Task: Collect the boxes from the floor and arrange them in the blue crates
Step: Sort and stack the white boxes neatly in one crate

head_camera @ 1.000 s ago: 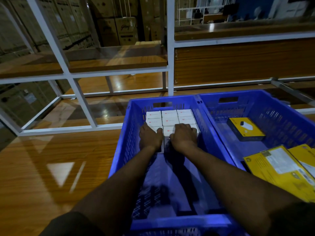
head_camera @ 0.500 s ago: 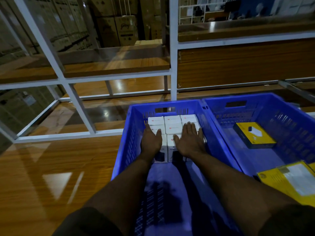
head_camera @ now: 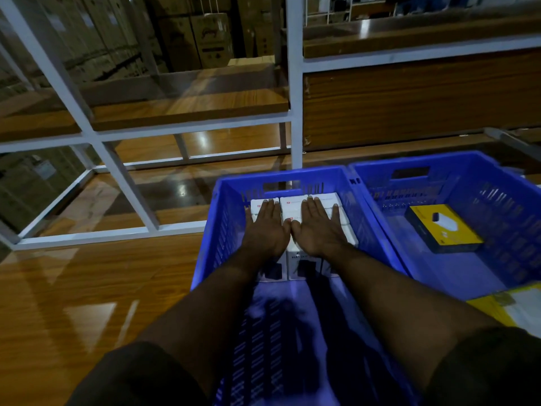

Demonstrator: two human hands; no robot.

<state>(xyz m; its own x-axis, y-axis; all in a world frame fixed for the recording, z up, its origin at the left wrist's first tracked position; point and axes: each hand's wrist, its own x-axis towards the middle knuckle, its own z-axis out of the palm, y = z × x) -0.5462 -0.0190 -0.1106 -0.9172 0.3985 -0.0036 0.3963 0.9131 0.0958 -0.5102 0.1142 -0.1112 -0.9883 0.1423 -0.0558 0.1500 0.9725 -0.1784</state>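
Note:
Several small white boxes (head_camera: 292, 206) stand packed together at the far end of the left blue crate (head_camera: 210, 230). My left hand (head_camera: 265, 230) lies flat on top of the left boxes, fingers straight and pointing away. Beside it my right hand (head_camera: 317, 230) rests flat on the right boxes, thumb nearly touching the left hand. Both palms cover most of the box tops. A second blue crate (head_camera: 497, 200) sits to the right and holds a yellow and black box (head_camera: 442, 230).
A yellow package (head_camera: 509, 309) lies at the right edge over the right crate's near side. White metal shelf frames (head_camera: 117, 171) with wooden boards stand behind and to the left. Glossy wooden floor (head_camera: 73, 288) spreads left of the crates. Cardboard cartons (head_camera: 210, 36) are stacked far back.
Both hands went from curled over the near row of boxes to lying flat, and slid forward across the box tops. The camera moved slightly closer.

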